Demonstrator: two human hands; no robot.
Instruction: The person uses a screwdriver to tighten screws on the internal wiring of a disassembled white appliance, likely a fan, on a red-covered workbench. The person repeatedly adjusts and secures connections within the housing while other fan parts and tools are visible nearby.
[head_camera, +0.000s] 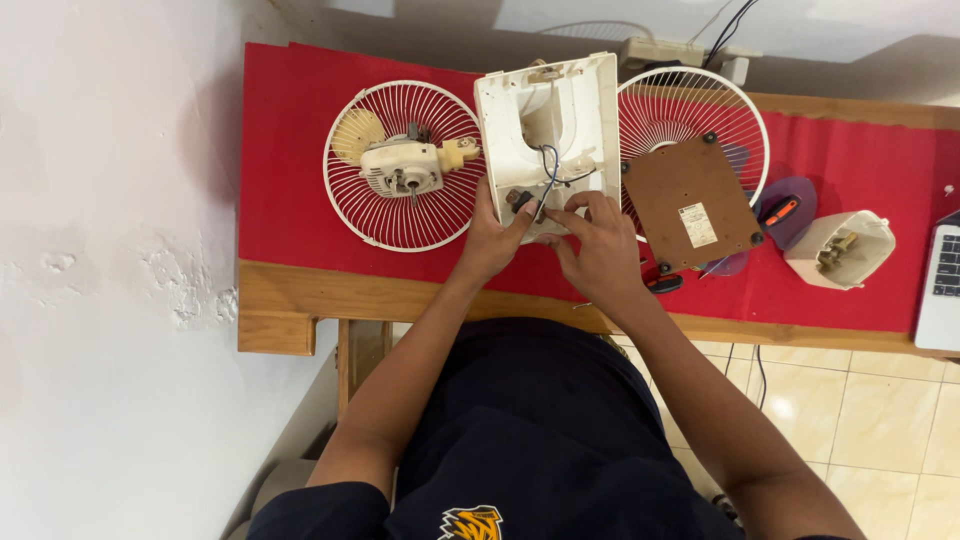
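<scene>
White plastic fan base (560, 110), hollow side up, lies at the middle of the red cloth (290, 150) on a wooden table (290, 310); the left hand (492, 240) pinches a small dark switch part (520, 200) at its near edge, and the right hand (600, 245) curls its fingers onto the same edge, touching the wires (550, 165). To the left lies a wire grille (400, 215) with the cream motor (405, 165) on it. To the right are a second grille (690, 100), a brown base plate (690, 200), a white motor cover (840, 250), and a red-handled screwdriver (780, 212).

Small white rectangular label (698, 225) on the brown square base plate (690, 200) right of your hands, laptop edge (941, 290) at the desk's far right, screen unseen
</scene>
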